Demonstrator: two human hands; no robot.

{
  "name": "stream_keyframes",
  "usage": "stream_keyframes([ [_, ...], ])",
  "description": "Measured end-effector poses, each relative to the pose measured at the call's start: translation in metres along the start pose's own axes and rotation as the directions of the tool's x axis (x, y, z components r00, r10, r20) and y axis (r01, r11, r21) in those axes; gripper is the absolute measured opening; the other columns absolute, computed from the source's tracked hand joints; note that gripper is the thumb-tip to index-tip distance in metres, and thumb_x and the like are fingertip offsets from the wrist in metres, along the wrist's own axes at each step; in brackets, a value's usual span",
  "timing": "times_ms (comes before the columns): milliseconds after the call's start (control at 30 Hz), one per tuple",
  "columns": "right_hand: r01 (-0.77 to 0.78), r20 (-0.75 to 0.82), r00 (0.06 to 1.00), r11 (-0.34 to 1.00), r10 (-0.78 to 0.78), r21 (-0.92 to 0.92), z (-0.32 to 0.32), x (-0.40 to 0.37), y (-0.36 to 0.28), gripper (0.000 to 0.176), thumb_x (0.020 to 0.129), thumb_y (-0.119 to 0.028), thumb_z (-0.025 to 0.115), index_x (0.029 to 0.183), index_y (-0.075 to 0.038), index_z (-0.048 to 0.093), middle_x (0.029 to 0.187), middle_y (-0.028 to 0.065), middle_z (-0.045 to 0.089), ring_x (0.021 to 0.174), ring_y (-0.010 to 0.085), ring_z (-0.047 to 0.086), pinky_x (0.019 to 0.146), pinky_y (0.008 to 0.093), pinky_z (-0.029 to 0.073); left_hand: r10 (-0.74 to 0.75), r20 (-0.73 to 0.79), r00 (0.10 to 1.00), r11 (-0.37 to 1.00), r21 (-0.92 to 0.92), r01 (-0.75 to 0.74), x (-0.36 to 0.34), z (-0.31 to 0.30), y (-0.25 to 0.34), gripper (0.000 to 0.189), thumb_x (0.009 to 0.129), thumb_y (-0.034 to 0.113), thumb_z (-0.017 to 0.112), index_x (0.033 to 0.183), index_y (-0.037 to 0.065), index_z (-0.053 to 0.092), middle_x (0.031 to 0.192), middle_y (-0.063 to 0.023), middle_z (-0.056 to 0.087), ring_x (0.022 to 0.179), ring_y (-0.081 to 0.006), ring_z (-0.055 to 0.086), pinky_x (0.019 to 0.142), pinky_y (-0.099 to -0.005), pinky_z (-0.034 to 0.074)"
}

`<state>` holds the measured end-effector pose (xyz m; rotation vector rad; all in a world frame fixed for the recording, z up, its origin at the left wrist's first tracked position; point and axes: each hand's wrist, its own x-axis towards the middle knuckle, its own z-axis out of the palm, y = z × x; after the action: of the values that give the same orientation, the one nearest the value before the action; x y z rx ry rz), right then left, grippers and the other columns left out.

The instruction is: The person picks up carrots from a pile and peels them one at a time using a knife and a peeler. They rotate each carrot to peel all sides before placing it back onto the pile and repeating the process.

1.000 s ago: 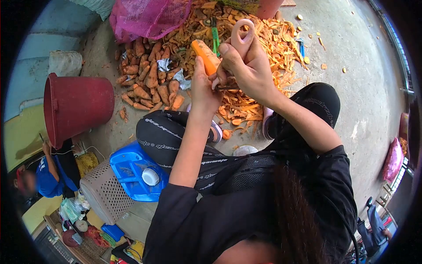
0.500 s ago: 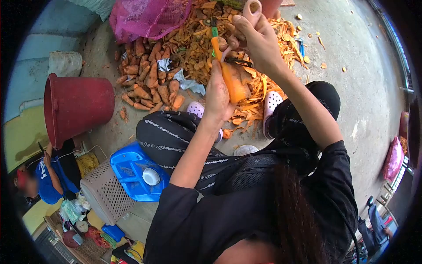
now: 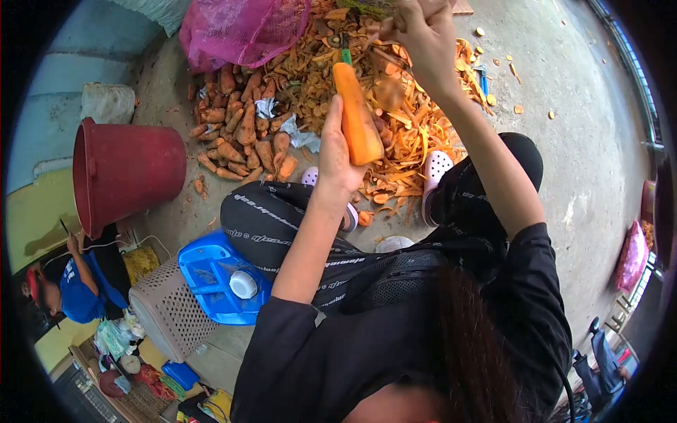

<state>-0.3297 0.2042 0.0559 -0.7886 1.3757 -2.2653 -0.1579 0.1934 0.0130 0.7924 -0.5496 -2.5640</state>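
A large carrot (image 3: 358, 116), bright orange and mostly peeled, lies along the palm of my left hand (image 3: 337, 155), its narrow end pointing away from me. My fingers are closed about its far side and partly hidden. Up and to the right, my right hand (image 3: 427, 42) is curled around a peeler (image 3: 392, 55), which is blurred and apart from the carrot. Below both hands spreads a heap of orange carrot peelings (image 3: 416, 134). Just past the carrot's tip, a green-handled knife (image 3: 345, 55) rests on the older, browner peelings.
Unpeeled carrots (image 3: 243, 130) are piled at the left, below a pink mesh sack (image 3: 240, 32). A red bucket (image 3: 134, 169) lies tipped over, with a blue jug (image 3: 218, 271) and a woven basket (image 3: 169, 307) nearer. Another person (image 3: 81, 285) is at far left.
My right hand has moved up and away from the carrot with the peeler. The carrot's side now shows smooth and orange where brownish skin was seen before.
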Motion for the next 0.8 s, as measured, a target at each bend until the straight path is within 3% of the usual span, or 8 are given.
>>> stream_keyframes([
  [33, -0.02, 0.188, 0.982, 0.988, -0.009, 0.15, -0.006, -0.001, 0.003, 0.018, 0.094, -0.019, 0.051, 0.088, -0.006, 0.039, 0.067, 0.0006, 0.042, 0.055, 0.0124, 0.052, 0.062, 0.0371, 0.057, 0.03, -0.028, 0.999, 0.999, -0.027, -0.031, 0.003, 0.0, 0.001, 0.036, 0.095, 0.041, 0.042, 0.108, 0.008, 0.052, 0.084, -0.0058, 0.058, 0.075, -0.0169, 0.059, 0.064, -0.0323, 0.053],
  [233, -0.368, 0.311, 0.894, 0.925, 0.324, 0.095, 0.008, -0.068, -0.021, 0.024, 0.094, -0.018, 0.05, 0.103, -0.001, 0.037, 0.07, 0.0055, 0.051, 0.056, 0.0133, 0.058, 0.052, 0.0262, 0.051, 0.011, -0.049, 0.999, 1.0, 0.012, -0.01, 0.006, -0.001, 0.005, 0.043, 0.097, 0.049, 0.028, 0.104, 0.014, 0.052, 0.079, -0.0003, 0.055, 0.075, -0.013, 0.057, 0.068, -0.0286, 0.049],
  [367, -0.298, 0.348, 0.895, 0.954, 0.279, 0.003, 0.008, -0.075, -0.013, 0.027, 0.094, -0.019, 0.051, 0.106, 0.0, 0.037, 0.074, 0.0049, 0.054, 0.057, 0.0092, 0.056, 0.052, 0.0209, 0.046, -0.066, 0.109, 0.992, 0.988, -0.131, 0.08, 0.01, -0.021, 0.005, 0.034, 0.097, 0.042, 0.034, 0.093, 0.016, 0.055, 0.091, -0.001, 0.06, 0.085, -0.0163, 0.062, 0.075, -0.0337, 0.054],
  [500, -0.142, 0.31, 0.939, 0.989, 0.148, -0.044, 0.005, -0.068, 0.001, 0.029, 0.093, -0.019, 0.053, 0.106, 0.001, 0.037, 0.072, 0.0044, 0.054, 0.055, 0.0097, 0.056, 0.051, 0.022, 0.046, 0.058, 0.04, 0.997, 0.996, 0.067, -0.061, 0.001, -0.002, -0.003, 0.037, 0.097, 0.044, 0.034, 0.102, 0.013, 0.054, 0.09, -0.0015, 0.058, 0.081, -0.0157, 0.061, 0.071, -0.0346, 0.054],
  [567, -0.198, 0.281, 0.943, 0.979, 0.179, 0.04, 0.003, -0.045, -0.004, 0.023, 0.093, -0.018, 0.052, 0.1, -0.001, 0.038, 0.069, 0.0035, 0.048, 0.054, 0.0123, 0.055, 0.053, 0.0267, 0.051, 0.133, 0.035, 0.99, 0.981, 0.135, -0.137, -0.001, 0.007, -0.012, 0.039, 0.097, 0.045, 0.033, 0.106, 0.012, 0.052, 0.089, -0.0023, 0.057, 0.078, -0.0154, 0.06, 0.067, -0.0346, 0.054],
  [700, -0.072, 0.182, 0.981, 0.997, 0.073, -0.01, -0.006, 0.011, 0.028, 0.027, 0.095, -0.014, 0.046, 0.118, -0.001, 0.038, 0.077, 0.001, 0.05, 0.059, 0.0105, 0.052, 0.053, 0.0258, 0.045, -0.049, 0.1, 0.994, 0.978, 0.209, 0.027, -0.006, 0.008, -0.024, 0.044, 0.098, 0.046, 0.03, 0.118, 0.01, 0.047, 0.084, -0.0042, 0.053, 0.072, -0.0145, 0.058, 0.055, -0.0335, 0.053],
  [733, 0.295, 0.098, 0.955, 0.889, -0.279, -0.349, -0.013, 0.025, 0.062, 0.027, 0.094, -0.017, 0.048, 0.115, -0.002, 0.04, 0.079, 0.0023, 0.053, 0.061, 0.0131, 0.054, 0.055, 0.0299, 0.046, -0.042, 0.143, 0.989, 0.975, 0.223, 0.009, -0.009, 0.013, -0.021, 0.044, 0.097, 0.046, 0.031, 0.117, 0.01, 0.047, 0.084, -0.004, 0.053, 0.072, -0.0144, 0.058, 0.054, -0.0339, 0.053],
  [800, -0.175, -0.048, 0.984, 0.884, 0.171, -0.434, -0.022, 0.023, 0.064, 0.03, 0.093, -0.019, 0.049, 0.116, -0.002, 0.04, 0.079, 0.0038, 0.055, 0.063, 0.0151, 0.055, 0.056, 0.033, 0.045, -0.034, 0.17, 0.985, 0.978, 0.211, -0.002, -0.011, 0.015, -0.015, 0.045, 0.097, 0.048, 0.032, 0.114, 0.009, 0.047, 0.083, -0.0042, 0.052, 0.07, -0.0147, 0.057, 0.054, -0.0331, 0.053],
])
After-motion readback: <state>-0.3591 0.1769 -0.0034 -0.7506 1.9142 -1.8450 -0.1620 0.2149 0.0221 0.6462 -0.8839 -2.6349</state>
